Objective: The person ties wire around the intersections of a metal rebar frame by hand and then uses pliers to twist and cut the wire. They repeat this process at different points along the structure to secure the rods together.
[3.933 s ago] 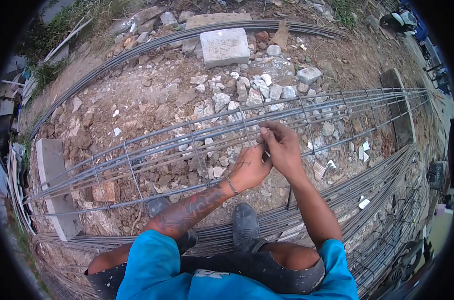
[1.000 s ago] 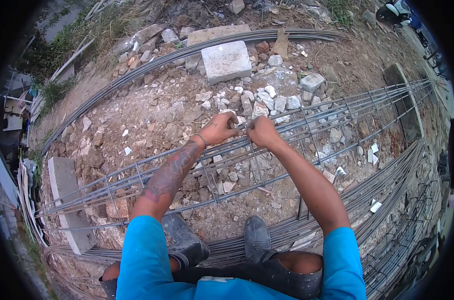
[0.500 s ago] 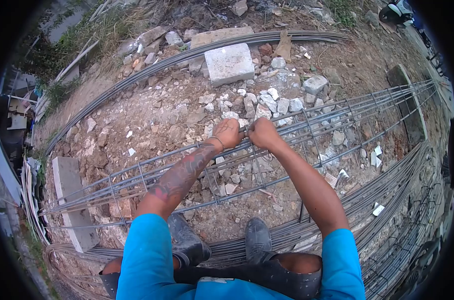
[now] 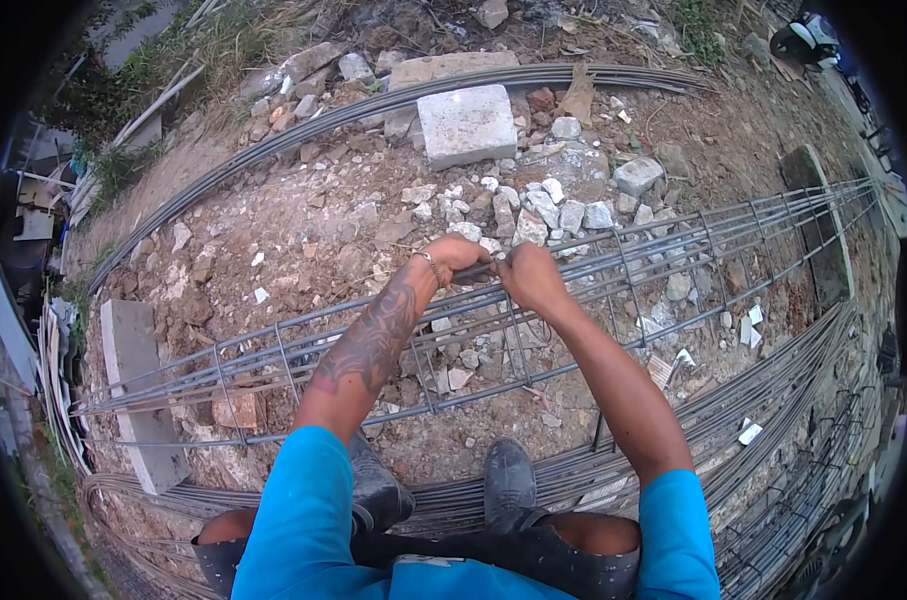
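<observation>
A long rebar cage made of steel bars and thin stirrups lies across in front of me. My left hand is at its far top bar, near the middle, with the fingers bent and pressed together. Right beside it, my right hand is closed at the same spot, its fingertips almost meeting those of the left. Whatever lies between the fingertips is too small and covered to make out. A stirrup hangs just below my right hand.
Concrete blocks sit under the cage's ends, one at left and one at right. Loose rebar runs behind my boots. Beyond the cage are broken stones, a pale block and a curved bar bundle.
My left hand has turned at the wrist and its fingers have shifted at the bar. The right hand stays at the same place on the cage. The view has shifted slightly.
</observation>
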A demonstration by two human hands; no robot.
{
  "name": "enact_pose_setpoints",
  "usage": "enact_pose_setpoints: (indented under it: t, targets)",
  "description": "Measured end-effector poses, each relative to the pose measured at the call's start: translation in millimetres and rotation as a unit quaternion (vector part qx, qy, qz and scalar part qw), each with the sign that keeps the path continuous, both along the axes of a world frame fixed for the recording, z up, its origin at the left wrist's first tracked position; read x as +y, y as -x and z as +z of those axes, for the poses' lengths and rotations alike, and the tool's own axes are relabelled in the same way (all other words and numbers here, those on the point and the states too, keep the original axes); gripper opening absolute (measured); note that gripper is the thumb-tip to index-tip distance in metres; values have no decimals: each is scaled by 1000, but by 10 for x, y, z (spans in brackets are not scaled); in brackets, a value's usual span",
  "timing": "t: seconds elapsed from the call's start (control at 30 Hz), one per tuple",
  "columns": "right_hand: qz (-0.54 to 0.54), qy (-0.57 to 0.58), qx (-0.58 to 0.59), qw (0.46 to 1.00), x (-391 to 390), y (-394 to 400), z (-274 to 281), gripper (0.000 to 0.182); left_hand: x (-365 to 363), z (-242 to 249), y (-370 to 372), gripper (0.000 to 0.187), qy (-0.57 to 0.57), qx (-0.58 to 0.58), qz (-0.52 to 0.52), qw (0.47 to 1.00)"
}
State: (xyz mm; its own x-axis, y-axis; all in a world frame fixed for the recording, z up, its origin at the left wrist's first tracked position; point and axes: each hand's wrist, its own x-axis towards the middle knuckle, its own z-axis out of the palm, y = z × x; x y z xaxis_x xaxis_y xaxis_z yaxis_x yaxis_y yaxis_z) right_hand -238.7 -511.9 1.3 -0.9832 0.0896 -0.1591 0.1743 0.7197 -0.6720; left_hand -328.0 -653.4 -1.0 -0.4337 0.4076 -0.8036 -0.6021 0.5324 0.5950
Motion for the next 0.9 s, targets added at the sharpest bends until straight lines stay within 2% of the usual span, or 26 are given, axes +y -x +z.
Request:
enact_pose_setpoints:
  t: [0.07, 0.13, 0.2, 0.27, 0.3, 0.4, 0.57, 0.63, 0.67, 0.7, 0.77, 0.8, 0.87, 0.9]
  targets:
    - [-14, 4, 7, 1000, -18, -8, 30, 29, -25, -28, -28, 14, 3, 61, 2, 998]
    - [-11, 13, -30, 999, -10, -2, 99, 30, -13, -51, -20, 12, 29, 73, -2, 997]
    - [-8, 18, -15, 1000, 8, -12, 79, 30, -11, -108, -32, 11, 57, 87, -5, 995]
    - [-5, 25, 2, 1000, -15, -29, 59, 30, -29, -210, -114, 13, 27, 217, 24, 976]
    - [-6, 17, 24, 1000, -24, -47, 51, 29, -48, -203, -171, 13, 27, 217, 24, 975]
    - [-6, 11, 48, 999, -21, -69, 37, 29, -140, -121, -404, 20, -38, 478, -18, 877]
    - [16, 25, 26, 999, 56, 17, 157, 26, -176, -30, -471, 19, -40, 514, -26, 856]
    - [45, 15, -113, 992, 79, 114, 405, 28, -166, 52, -501, 19, -16, 527, -35, 849]
    - [41, 135, -227, 964, 141, 142, 615, 26, -172, 27, -493, 18, -28, 523, -29, 851]
    - [20, 278, -290, 916, 272, 163, 592, 25, -186, 15, -498, 18, -27, 524, -29, 851]
    - [-11, 493, -325, 807, 501, 104, 593, 24, -177, -2, -503, 17, -31, 518, -21, 855]
    - [-12, 488, -327, 809, 497, 26, 568, 24, -164, -11, -508, 16, -30, 526, -18, 850]
    - [48, 465, -191, 863, 458, -211, 438, 22, -127, 22, -507, 15, -21, 524, -8, 851]
    - [47, 463, -193, 864, 439, -261, 394, 22, -117, 28, -515, 15, -7, 521, -1, 853]
